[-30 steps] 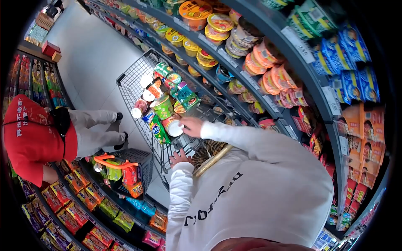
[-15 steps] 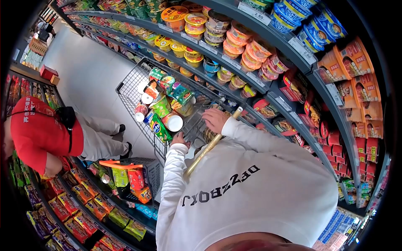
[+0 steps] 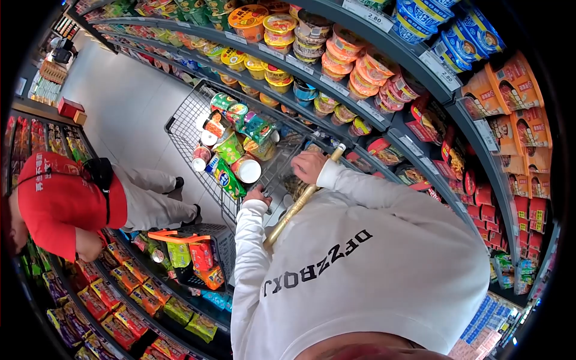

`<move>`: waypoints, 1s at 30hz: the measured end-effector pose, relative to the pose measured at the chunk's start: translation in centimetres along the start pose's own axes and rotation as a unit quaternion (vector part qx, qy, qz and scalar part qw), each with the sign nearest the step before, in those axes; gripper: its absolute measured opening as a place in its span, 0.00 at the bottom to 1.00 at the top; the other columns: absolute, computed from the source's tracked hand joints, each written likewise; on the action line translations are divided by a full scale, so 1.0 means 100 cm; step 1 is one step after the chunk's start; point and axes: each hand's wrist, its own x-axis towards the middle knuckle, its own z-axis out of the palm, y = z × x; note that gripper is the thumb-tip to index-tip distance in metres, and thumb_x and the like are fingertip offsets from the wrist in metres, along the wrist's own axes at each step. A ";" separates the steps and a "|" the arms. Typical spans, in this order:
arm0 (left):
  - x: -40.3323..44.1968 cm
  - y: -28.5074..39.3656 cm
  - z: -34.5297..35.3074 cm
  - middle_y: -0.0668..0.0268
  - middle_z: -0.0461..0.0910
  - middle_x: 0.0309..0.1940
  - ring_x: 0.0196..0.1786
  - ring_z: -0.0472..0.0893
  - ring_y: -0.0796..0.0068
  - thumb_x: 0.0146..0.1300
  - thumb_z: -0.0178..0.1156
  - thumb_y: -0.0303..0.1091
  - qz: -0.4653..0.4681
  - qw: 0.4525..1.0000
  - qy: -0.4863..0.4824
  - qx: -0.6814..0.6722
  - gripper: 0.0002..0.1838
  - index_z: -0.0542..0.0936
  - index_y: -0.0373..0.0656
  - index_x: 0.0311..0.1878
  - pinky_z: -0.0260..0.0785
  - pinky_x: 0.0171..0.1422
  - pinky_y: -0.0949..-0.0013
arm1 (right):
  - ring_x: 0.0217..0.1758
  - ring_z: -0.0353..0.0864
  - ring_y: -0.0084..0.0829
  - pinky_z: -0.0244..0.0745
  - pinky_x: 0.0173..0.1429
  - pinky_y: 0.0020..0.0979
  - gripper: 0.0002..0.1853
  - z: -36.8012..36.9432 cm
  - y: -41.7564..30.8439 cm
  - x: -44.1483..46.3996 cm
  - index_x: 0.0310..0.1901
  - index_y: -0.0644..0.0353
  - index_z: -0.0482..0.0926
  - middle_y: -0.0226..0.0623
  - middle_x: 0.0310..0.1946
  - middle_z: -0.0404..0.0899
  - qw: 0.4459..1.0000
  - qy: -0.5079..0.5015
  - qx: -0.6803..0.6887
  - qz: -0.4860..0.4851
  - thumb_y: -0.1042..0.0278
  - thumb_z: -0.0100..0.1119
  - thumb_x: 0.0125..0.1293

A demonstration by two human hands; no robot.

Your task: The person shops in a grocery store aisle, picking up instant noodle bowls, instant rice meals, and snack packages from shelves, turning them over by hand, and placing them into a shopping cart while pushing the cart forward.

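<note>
My left hand (image 3: 258, 195) is closed around the near edge of a wire shopping cart (image 3: 187, 133). My right hand (image 3: 308, 166) has its fingers curled over the cart's rear part on the other side. A gold-coloured handle bar (image 3: 295, 210) runs slantwise between my forearms and my white shirt; both hands reach past it. Inside the cart lie several instant noodle cups, among them a white-bottomed cup (image 3: 247, 170) and a light green cup (image 3: 228, 147). A green snack bag (image 3: 226, 179) leans near my left hand. My fingertips are partly hidden.
Shelves of noodle bowls (image 3: 249, 21) with price tags curve along the right. To the left, a person in a red shirt (image 3: 72, 192) stands by snack shelves (image 3: 123, 321). A dark basket with an orange handle (image 3: 171, 237) is beside the cart. Pale floor (image 3: 129, 84) stretches ahead.
The person in red appears slightly lower and farther right, with the arm moved. My hands stay on the cart, and the view has shifted slightly.
</note>
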 end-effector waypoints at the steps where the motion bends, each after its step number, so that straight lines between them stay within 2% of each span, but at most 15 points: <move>1: -0.003 0.004 -0.008 0.58 0.85 0.52 0.56 0.83 0.53 0.52 0.71 0.46 -0.007 1.000 0.007 0.005 0.32 0.76 0.53 0.62 0.76 0.61 0.56 | 0.37 0.82 0.44 0.77 0.43 0.42 0.05 -0.001 0.001 0.006 0.33 0.58 0.78 0.39 0.29 0.81 1.000 -0.010 0.004 0.002 0.66 0.57 0.61; 8: 0.011 -0.002 -0.031 0.57 0.86 0.48 0.52 0.84 0.54 0.51 0.71 0.46 -0.025 0.999 0.036 0.008 0.29 0.81 0.53 0.58 0.77 0.60 0.58 | 0.41 0.82 0.44 0.77 0.48 0.42 0.05 -0.001 0.007 0.042 0.34 0.58 0.78 0.40 0.31 0.81 0.997 -0.036 0.020 0.062 0.67 0.58 0.61; 10: 0.016 -0.011 -0.036 0.56 0.86 0.48 0.52 0.84 0.54 0.50 0.71 0.46 -0.001 0.999 0.051 -0.002 0.30 0.81 0.53 0.59 0.77 0.60 0.57 | 0.44 0.80 0.45 0.77 0.47 0.41 0.05 0.004 0.011 0.052 0.36 0.60 0.78 0.41 0.35 0.80 0.995 0.077 0.062 0.020 0.75 0.57 0.58; 11: 0.018 -0.014 -0.038 0.56 0.86 0.48 0.52 0.84 0.54 0.49 0.71 0.46 -0.009 0.999 0.043 0.001 0.31 0.81 0.53 0.60 0.77 0.60 0.57 | 0.51 0.78 0.47 0.75 0.54 0.40 0.08 0.004 0.014 0.058 0.40 0.60 0.80 0.43 0.43 0.80 0.988 0.121 0.083 0.048 0.77 0.57 0.58; 12: 0.020 -0.017 -0.042 0.56 0.86 0.48 0.52 0.84 0.54 0.49 0.71 0.46 -0.012 0.999 0.042 0.004 0.31 0.81 0.53 0.60 0.77 0.60 0.57 | 0.51 0.78 0.47 0.75 0.54 0.40 0.08 -0.001 0.020 0.067 0.40 0.60 0.80 0.43 0.43 0.80 0.988 0.122 0.087 0.049 0.77 0.57 0.58; 13: 0.021 -0.020 -0.044 0.55 0.86 0.47 0.51 0.84 0.54 0.49 0.72 0.46 0.002 0.999 0.048 -0.005 0.31 0.82 0.50 0.59 0.76 0.59 0.58 | 0.53 0.77 0.48 0.74 0.57 0.40 0.10 -0.008 0.028 0.075 0.42 0.61 0.79 0.45 0.46 0.79 0.978 0.191 0.050 0.069 0.77 0.57 0.58; 14: 0.023 -0.022 -0.046 0.54 0.86 0.46 0.50 0.85 0.54 0.49 0.72 0.45 0.016 0.998 0.052 -0.014 0.31 0.82 0.47 0.59 0.76 0.59 0.59 | 0.56 0.76 0.49 0.72 0.60 0.41 0.13 -0.015 0.038 0.082 0.45 0.61 0.79 0.46 0.50 0.78 0.962 0.257 0.012 0.090 0.77 0.57 0.57; 18: 0.024 -0.022 -0.061 0.54 0.85 0.47 0.51 0.84 0.52 0.51 0.70 0.47 0.008 0.999 0.045 -0.016 0.29 0.82 0.49 0.57 0.77 0.58 0.57 | 0.62 0.70 0.56 0.66 0.67 0.49 0.25 -0.011 0.103 0.098 0.58 0.65 0.72 0.53 0.57 0.72 0.909 0.322 -0.005 0.266 0.70 0.58 0.58; 19: 0.024 -0.023 -0.063 0.54 0.85 0.47 0.51 0.84 0.52 0.51 0.70 0.47 0.008 0.999 0.043 -0.013 0.29 0.82 0.49 0.57 0.77 0.58 0.57 | 0.65 0.67 0.61 0.64 0.70 0.50 0.34 -0.010 0.114 0.101 0.65 0.70 0.66 0.61 0.61 0.68 0.900 0.271 0.003 0.342 0.62 0.60 0.59; 20: 0.024 -0.024 -0.066 0.54 0.85 0.47 0.50 0.84 0.52 0.50 0.70 0.47 0.018 0.999 0.046 -0.021 0.29 0.83 0.48 0.57 0.77 0.58 0.57 | 0.65 0.67 0.61 0.64 0.70 0.50 0.34 -0.004 0.121 0.105 0.65 0.70 0.66 0.61 0.61 0.68 0.899 0.272 0.003 0.343 0.62 0.60 0.59; 23: 0.030 -0.027 -0.074 0.53 0.85 0.47 0.50 0.84 0.52 0.49 0.69 0.45 0.025 0.998 0.048 -0.025 0.30 0.82 0.48 0.58 0.76 0.59 0.58 | 0.69 0.63 0.67 0.63 0.72 0.50 0.47 0.009 0.123 0.124 0.71 0.75 0.54 0.74 0.67 0.58 0.870 0.271 -0.018 0.412 0.51 0.64 0.58; 26: 0.041 -0.040 -0.071 0.52 0.86 0.46 0.50 0.84 0.53 0.48 0.69 0.44 0.041 0.998 0.054 -0.019 0.31 0.82 0.48 0.59 0.76 0.59 0.59 | 0.70 0.62 0.66 0.64 0.71 0.51 0.47 0.009 0.120 0.137 0.71 0.72 0.56 0.75 0.67 0.57 0.850 0.293 0.017 0.437 0.50 0.65 0.58; 27: 0.040 -0.038 -0.075 0.53 0.86 0.45 0.50 0.84 0.53 0.48 0.69 0.45 0.029 0.998 0.053 -0.014 0.31 0.82 0.48 0.59 0.76 0.59 0.58 | 0.69 0.62 0.67 0.65 0.70 0.52 0.46 0.000 0.116 0.142 0.72 0.67 0.57 0.75 0.67 0.57 0.845 0.225 0.063 0.481 0.49 0.65 0.59; 28: 0.039 -0.036 -0.079 0.53 0.86 0.45 0.50 0.84 0.53 0.48 0.69 0.45 0.018 0.998 0.052 -0.009 0.31 0.82 0.48 0.59 0.76 0.58 0.58 | 0.69 0.62 0.67 0.65 0.70 0.52 0.46 0.006 0.121 0.145 0.72 0.67 0.57 0.75 0.67 0.57 0.844 0.224 0.064 0.483 0.49 0.65 0.59; 30: 0.040 -0.036 -0.085 0.53 0.86 0.44 0.49 0.85 0.53 0.48 0.69 0.45 0.016 0.998 0.056 0.006 0.32 0.82 0.48 0.59 0.77 0.58 0.58 | 0.67 0.64 0.68 0.67 0.68 0.53 0.42 0.018 0.131 0.153 0.71 0.61 0.60 0.73 0.66 0.58 0.844 0.216 -0.059 0.487 0.49 0.64 0.60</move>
